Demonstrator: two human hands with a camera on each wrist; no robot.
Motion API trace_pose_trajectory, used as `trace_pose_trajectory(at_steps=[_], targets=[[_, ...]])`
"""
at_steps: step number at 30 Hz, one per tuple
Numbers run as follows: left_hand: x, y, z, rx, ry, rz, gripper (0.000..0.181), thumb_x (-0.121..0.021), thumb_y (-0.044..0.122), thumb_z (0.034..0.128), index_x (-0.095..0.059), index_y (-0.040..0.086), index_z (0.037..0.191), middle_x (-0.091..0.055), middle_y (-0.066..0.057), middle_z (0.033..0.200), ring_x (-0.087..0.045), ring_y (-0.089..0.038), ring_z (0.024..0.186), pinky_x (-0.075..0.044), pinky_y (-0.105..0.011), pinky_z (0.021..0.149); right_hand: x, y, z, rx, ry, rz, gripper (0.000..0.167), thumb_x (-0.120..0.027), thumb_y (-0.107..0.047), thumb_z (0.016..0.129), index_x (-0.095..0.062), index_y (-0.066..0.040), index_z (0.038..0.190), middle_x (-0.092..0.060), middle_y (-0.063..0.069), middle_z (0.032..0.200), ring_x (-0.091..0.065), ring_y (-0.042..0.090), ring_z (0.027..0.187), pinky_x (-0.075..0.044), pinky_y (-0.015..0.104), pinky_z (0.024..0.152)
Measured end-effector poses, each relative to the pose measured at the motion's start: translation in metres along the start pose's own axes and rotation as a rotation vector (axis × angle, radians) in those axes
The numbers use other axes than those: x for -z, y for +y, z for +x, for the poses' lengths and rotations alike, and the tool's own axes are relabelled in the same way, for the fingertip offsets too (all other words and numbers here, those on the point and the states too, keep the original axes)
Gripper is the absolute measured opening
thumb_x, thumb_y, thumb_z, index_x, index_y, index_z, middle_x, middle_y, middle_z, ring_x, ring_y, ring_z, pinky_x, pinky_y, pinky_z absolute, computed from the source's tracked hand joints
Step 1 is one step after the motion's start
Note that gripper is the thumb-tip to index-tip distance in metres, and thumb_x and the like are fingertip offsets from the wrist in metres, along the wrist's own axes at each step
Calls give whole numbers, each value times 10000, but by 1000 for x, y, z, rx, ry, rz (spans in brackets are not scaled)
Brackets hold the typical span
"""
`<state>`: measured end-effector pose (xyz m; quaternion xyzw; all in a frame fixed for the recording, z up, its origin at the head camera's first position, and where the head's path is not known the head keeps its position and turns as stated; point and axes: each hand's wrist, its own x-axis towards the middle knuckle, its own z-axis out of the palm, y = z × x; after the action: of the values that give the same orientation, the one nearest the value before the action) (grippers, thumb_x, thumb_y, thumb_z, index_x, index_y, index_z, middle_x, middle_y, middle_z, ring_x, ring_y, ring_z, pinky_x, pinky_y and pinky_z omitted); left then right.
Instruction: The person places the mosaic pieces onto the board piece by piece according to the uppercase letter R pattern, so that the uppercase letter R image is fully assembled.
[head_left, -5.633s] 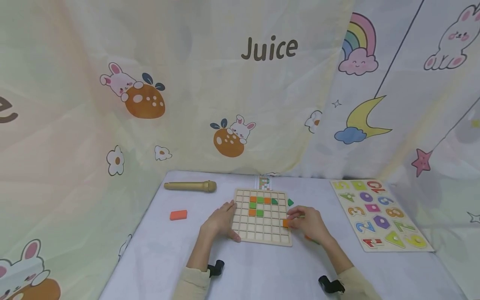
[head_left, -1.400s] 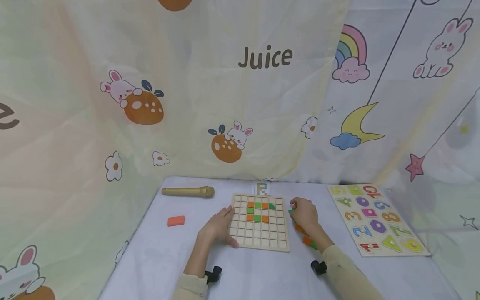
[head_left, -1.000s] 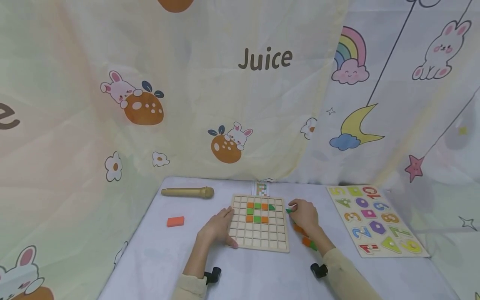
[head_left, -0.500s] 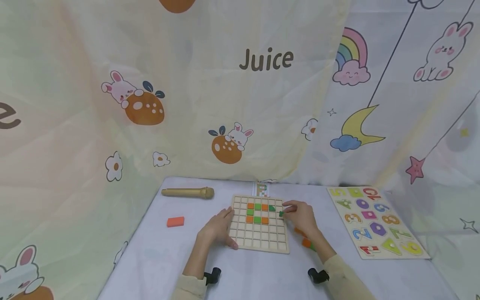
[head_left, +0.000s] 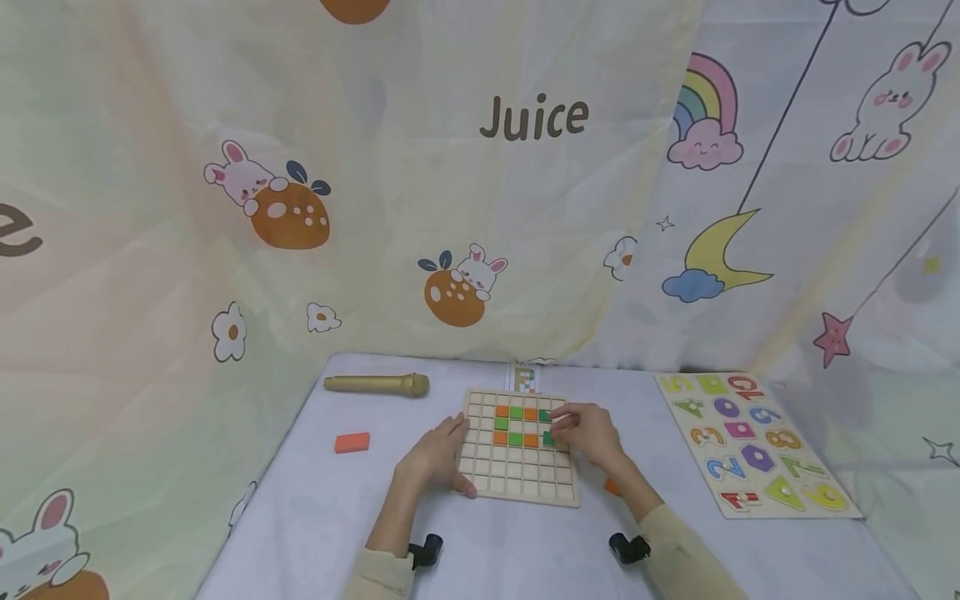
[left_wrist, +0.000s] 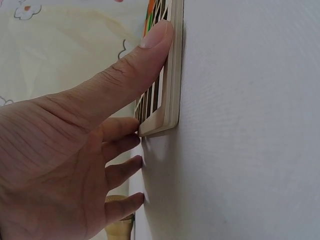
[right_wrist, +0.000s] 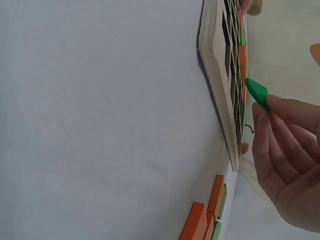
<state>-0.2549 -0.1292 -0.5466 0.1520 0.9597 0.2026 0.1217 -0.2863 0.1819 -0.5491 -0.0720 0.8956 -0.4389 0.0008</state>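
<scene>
A wooden grid board point(head_left: 517, 475) lies on the table with orange and green pieces in some of its upper cells. My left hand point(head_left: 435, 457) rests along the board's left edge; in the left wrist view its thumb point(left_wrist: 157, 35) lies on the board's rim, the other fingers spread beside it. Between thumb and fingertips, my right hand point(head_left: 588, 432) pinches a dark green piece point(right_wrist: 258, 92) just above the board's right part, to the right of the lower row of pieces. Another dark green piece point(head_left: 545, 416) sits at the right end of the top row.
Orange and green blocks point(right_wrist: 218, 195) lie right of the board, partly hidden by my right arm in the head view. A gold microphone point(head_left: 375, 384) and a red-orange block point(head_left: 352, 442) lie left. A small pattern card point(head_left: 525, 379) is behind the board; a number puzzle point(head_left: 756, 457) lies right.
Earlier, an orange piece was added at the right end of the lower row. My right hand has since moved left over the board with the green piece; my left hand has stayed in place.
</scene>
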Motion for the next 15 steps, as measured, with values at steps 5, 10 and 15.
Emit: trace_pose_trajectory(at_steps=[5,10,15], targets=[[-1,1,0,-2,1,-5,1315,-1012,482,563,-364,15,1606,-294,-141,1699,-265,-367,1565,-300,-559,1250,-4,-2,4,-1,-18,-12,305,-863,-25,824,-784,-53,1118,-777,-24,816,-729,123,743,-604,323,703],[-3,1,-1,0,5,-12,1319,-1011,484,557,-364,21,1608,-295,-137,1700,-263,-362,1567,-299,-556,1250,-6,-2,6,-17,-41,-29,259,-864,-32,827,-795,-68,1074,-777,-3,819,-725,131,749,-605,344,720],[-3,-1,1,2,4,-2,1316,-1011,484,562,-360,30,1612,-289,-128,1704,-258,-353,1570,-296,-551,1254,-9,0,11,-15,-59,-41,214,-871,-54,828,-801,-91,1027,-770,-23,810,-719,113,745,-600,330,724]])
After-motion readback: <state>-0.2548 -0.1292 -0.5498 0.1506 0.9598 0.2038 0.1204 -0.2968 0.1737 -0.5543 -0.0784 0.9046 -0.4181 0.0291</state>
